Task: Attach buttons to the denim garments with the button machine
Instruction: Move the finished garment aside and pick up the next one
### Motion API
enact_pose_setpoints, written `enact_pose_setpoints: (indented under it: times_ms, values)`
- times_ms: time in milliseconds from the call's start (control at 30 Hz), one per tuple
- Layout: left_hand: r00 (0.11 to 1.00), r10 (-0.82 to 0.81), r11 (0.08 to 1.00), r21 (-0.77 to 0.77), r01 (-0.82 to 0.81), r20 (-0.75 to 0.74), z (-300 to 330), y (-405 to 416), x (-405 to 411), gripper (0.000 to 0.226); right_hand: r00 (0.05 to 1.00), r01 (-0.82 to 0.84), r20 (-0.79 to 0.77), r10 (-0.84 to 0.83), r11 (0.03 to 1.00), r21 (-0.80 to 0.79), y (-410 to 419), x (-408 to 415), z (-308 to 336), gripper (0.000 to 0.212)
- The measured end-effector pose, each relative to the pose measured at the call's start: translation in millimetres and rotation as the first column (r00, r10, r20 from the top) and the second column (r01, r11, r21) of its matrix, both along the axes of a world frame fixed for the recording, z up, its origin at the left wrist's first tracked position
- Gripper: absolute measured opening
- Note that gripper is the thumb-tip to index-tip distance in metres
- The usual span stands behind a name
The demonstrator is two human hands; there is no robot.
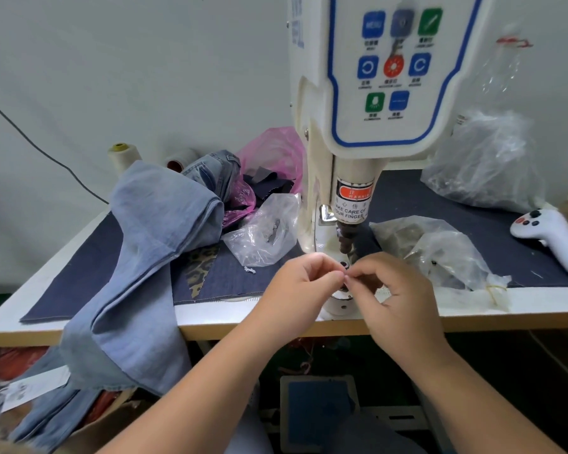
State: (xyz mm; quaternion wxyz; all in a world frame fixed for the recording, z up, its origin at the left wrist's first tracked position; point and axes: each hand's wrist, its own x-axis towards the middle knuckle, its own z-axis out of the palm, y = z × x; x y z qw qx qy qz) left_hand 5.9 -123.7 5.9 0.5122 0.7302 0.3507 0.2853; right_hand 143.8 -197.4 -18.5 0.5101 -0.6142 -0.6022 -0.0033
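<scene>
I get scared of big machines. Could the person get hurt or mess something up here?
Maybe. Both the left hand and right hand pinch something tiny right under the machine's punch, so fingers could get squashed. The light denim garment hangs over the table edge and might slide off.

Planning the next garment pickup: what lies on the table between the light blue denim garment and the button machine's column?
In the head view, a clear plastic bag of small parts lies between the light blue denim garment and the cream button machine, on dark blue cloth.
</scene>
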Motion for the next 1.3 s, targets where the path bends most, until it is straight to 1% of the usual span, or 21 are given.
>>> enact_pose_setpoints:
  times_ms: [67, 133, 200, 333, 567, 700, 767, 1033, 1167, 1300]
  values:
    - [1.000, -0.001, 1.000, -0.006, 0.001, 0.007, 5, -1, -1, 0.010, 0.994, 0.002, -0.106, -0.005, 1.000, -0.025, 4, -4, 4, 0.021]
    - [1.000, 0.017, 1.000, -0.014, -0.017, 0.018, 8, 1, -2, 0.012, 0.986, 0.003, -0.166, -0.009, 0.999, -0.039, 6, -5, 6, 0.032]
    - [1.000, 0.024, 1.000, -0.005, -0.024, -0.006, 9, 3, -2, 0.011, 0.988, 0.012, -0.153, -0.020, 0.999, -0.053, 9, -4, 6, 0.039]
    - [0.999, 0.022, 0.999, 0.025, -0.021, -0.029, 8, 7, 5, 0.012, 0.991, 0.039, -0.122, -0.046, 0.998, -0.054, 12, -1, 6, 0.045]
    - [0.997, 0.078, 0.993, -0.091, -0.077, 0.003, 11, 17, 20, 0.030, 0.992, 0.070, -0.103, -0.072, 0.997, -0.019, 18, 1, 8, 0.059]
    - [0.995, 0.099, 0.992, -0.078, -0.097, 0.017, 7, 17, 22, 0.022, 0.985, 0.080, -0.151, -0.083, 0.996, -0.027, 19, 2, 5, 0.064]
    - [0.993, 0.112, 0.990, -0.091, -0.110, 0.025, 4, 16, 23, 0.019, 0.981, 0.084, -0.175, -0.088, 0.996, -0.031, 20, 2, 2, 0.064]
    - [0.993, 0.120, 0.985, -0.128, -0.119, 0.002, 5, 11, 26, 0.021, 0.968, 0.118, -0.226, -0.111, 0.993, 0.015, 24, 0, 2, 0.055]
    - [0.990, 0.137, 0.954, -0.274, -0.119, 0.045, 9, 6, 26, 0.024, 0.963, 0.106, -0.250, -0.095, 0.994, 0.029, 22, -1, 1, 0.052]
    - [0.978, 0.182, 0.895, -0.430, -0.122, 0.099, 11, 5, 28, 0.022, 0.962, 0.105, -0.255, -0.095, 0.994, 0.024, 18, 1, -3, 0.046]
